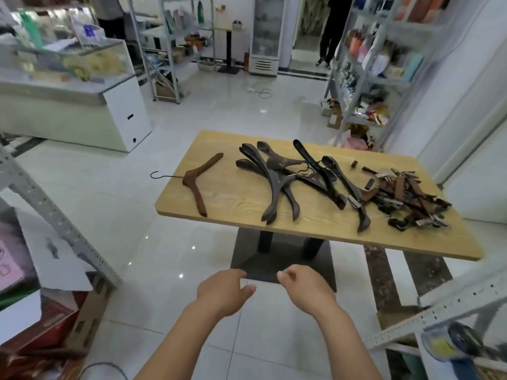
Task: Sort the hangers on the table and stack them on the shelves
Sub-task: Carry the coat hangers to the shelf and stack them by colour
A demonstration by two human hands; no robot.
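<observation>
A wooden table (236, 212) stands ahead of me. On its left end lies a single reddish-brown hanger (198, 180), its wire hook past the table edge. A heap of dark brown hangers (285, 176) fills the middle. On the right lies a pile of clip hangers (406, 196) with metal clips. My left hand (223, 290) and my right hand (306, 287) hover side by side over the floor, short of the table's near edge, fingers loosely curled and holding nothing.
A metal shelf upright (55, 215) slants at the left, with boxes (41, 325) below it. Another shelf rail (439, 316) crosses the lower right. Stocked shelves (384, 64) line the right wall. A glass counter (68, 78) stands at far left. A person (333, 31) stands at the back.
</observation>
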